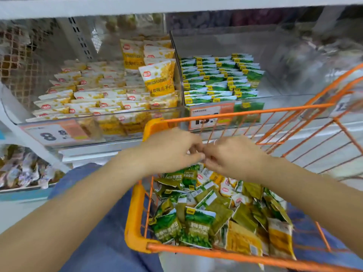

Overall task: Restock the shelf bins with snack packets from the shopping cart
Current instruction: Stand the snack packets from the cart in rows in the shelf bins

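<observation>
**Head view: two hands met above the cart of snack packets**

Head view looked down on a white metal shelf (pixel 98 150) in a shop aisle, with a second white shelf board running across the top of the frame. On the shelf stood two clear, glossy plastic bins. The left bin (pixel 59 122) held flat yellow-and-white packets (pixel 157 79), mostly lying in rows, a few standing upright at the back right. The right bin (pixel 275 99) held green-and-white packets (pixel 216 75) packed in tidy rows on its left side. Orange-edged price tags fronted both bins.

Before the shelf stood an orange wire shopping cart (pixel 135 213) with a thick plastic corner. Inside it lay a loose heap of crinkled snack packets (pixel 198 224), mostly green, some yellow.

The left hand (pixel 170 150) and right hand (pixel 233 156) hovered above the heap, fingertips touching each other, fingers curled inward. Motion blur hid whether they pinched anything. Blue fabric showed beneath the forearms.
</observation>
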`<state>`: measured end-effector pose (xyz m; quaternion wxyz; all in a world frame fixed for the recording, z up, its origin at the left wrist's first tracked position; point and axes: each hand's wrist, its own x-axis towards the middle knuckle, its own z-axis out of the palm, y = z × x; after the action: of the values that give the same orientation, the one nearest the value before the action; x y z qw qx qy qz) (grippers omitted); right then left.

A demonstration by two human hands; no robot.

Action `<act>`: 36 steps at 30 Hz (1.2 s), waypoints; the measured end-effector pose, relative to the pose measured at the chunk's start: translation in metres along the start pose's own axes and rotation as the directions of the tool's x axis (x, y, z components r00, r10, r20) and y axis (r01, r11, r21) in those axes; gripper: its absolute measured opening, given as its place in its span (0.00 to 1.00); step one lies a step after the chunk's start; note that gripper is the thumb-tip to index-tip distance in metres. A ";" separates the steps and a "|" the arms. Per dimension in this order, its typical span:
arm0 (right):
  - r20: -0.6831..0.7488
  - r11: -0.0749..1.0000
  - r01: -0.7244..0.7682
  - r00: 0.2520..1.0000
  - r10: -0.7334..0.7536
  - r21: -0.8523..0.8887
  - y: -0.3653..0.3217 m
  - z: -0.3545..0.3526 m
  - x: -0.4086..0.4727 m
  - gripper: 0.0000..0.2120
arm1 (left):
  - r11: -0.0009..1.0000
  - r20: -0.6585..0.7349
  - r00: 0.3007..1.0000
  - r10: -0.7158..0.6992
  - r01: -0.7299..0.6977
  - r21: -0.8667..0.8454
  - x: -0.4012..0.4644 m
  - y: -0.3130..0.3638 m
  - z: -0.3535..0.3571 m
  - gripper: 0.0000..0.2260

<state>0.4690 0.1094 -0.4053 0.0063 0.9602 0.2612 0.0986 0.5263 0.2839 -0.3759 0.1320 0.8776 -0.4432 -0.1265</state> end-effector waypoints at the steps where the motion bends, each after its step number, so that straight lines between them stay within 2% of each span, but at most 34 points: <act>1: 0.269 0.998 -0.049 0.962 0.055 -0.028 -0.005 0.005 -0.005 0.14 | 0.996 0.045 0.998 -0.034 0.030 0.079 0.003 0.000 0.007 0.11; 2: 0.518 0.994 -0.104 0.848 0.110 -0.040 -0.009 0.014 -0.011 0.15 | 0.991 0.093 0.993 -0.071 0.060 0.118 0.006 0.000 0.013 0.12; 3: 0.688 0.987 -0.157 0.714 0.132 -0.026 -0.013 0.024 -0.017 0.17 | 0.987 0.154 0.982 -0.107 0.087 0.132 0.008 0.000 0.018 0.13; 4: 0.775 0.978 -0.206 0.620 0.123 0.010 -0.016 0.032 -0.022 0.19 | 0.985 0.214 0.967 -0.137 0.111 0.130 0.010 -0.002 0.021 0.13; 6: 0.808 0.947 -0.302 0.582 0.091 0.111 -0.018 0.046 -0.028 0.25 | 0.983 0.262 0.950 -0.171 0.146 0.111 0.012 -0.004 0.024 0.14; 9: 0.806 0.893 -0.395 0.588 0.064 0.216 -0.015 0.048 -0.026 0.26 | 0.983 0.234 0.955 -0.183 0.177 0.047 0.011 -0.004 0.022 0.14; 11: 0.818 0.831 -0.467 0.574 0.025 0.302 -0.012 0.044 -0.021 0.18 | 0.980 0.262 0.944 -0.198 0.194 0.042 0.011 -0.003 0.021 0.14; 13: 0.819 0.730 -0.568 0.574 0.021 0.380 -0.001 0.033 -0.017 0.09 | 0.978 0.269 0.941 -0.207 0.207 0.029 0.011 -0.002 0.021 0.14; 15: 0.808 0.571 -0.685 0.586 0.062 0.453 0.014 0.010 -0.010 0.09 | 0.977 0.220 0.955 -0.200 0.210 -0.023 0.010 -0.001 0.020 0.13; 17: 0.760 0.408 -0.735 0.636 0.134 0.542 0.032 -0.019 -0.009 0.07 | 0.979 0.115 0.981 -0.157 0.170 -0.114 0.008 0.001 0.020 0.14; 18: 0.721 0.342 -0.730 0.669 0.182 0.591 0.040 -0.033 -0.010 0.07 | 0.983 0.049 0.992 -0.116 0.122 -0.138 0.005 0.002 0.020 0.18; 20: 0.625 0.216 -0.677 0.734 0.266 0.703 0.049 -0.053 -0.015 0.06 | 0.995 -0.067 0.998 -0.002 -0.005 -0.095 -0.002 0.005 0.021 0.29; 22: 0.550 0.102 -0.609 0.767 0.331 0.787 0.052 -0.061 -0.018 0.04 | 0.992 -0.180 0.976 0.125 -0.126 0.006 -0.007 0.011 0.020 0.34; 24: 0.544 0.008 -0.578 0.772 0.330 0.816 0.050 -0.060 -0.019 0.03 | 0.975 -0.331 0.918 0.220 -0.217 0.048 -0.007 0.014 0.021 0.28; 26: 0.578 -0.053 -0.586 0.773 0.263 0.809 0.045 -0.058 -0.016 0.05 | 0.966 -0.462 0.872 0.159 -0.234 -0.110 -0.007 0.019 0.018 0.17; 28: 0.590 -0.065 -0.599 0.755 0.285 0.798 0.039 -0.058 -0.014 0.11 | 0.909 -0.464 0.882 -0.080 -0.127 -0.398 -0.005 0.024 0.013 0.11; 30: 0.532 0.043 -0.611 0.719 0.448 0.790 0.036 -0.056 -0.012 0.21 | 0.781 -0.360 0.889 -0.285 -0.003 -0.625 -0.002 0.020 0.009 0.16; 32: 0.381 0.194 -0.570 0.728 0.571 0.799 0.036 -0.052 -0.008 0.27 | 0.687 -0.267 0.913 -0.310 0.021 -0.726 -0.001 0.018 0.005 0.19; 33: 0.310 0.224 -0.525 0.739 0.598 0.821 0.034 -0.053 -0.007 0.27 | 0.661 -0.247 0.923 -0.294 0.010 -0.751 -0.001 0.019 0.004 0.16; 36: 0.177 0.223 -0.356 0.806 0.565 0.908 0.031 -0.058 -0.007 0.17 | 0.606 -0.244 0.916 -0.318 -0.002 -0.796 0.002 0.025 0.000 0.07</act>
<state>0.4673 0.0763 -0.3476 -0.5756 0.8168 -0.0272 0.0268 0.5095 0.2681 -0.3673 0.5676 0.7753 -0.2304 -0.1541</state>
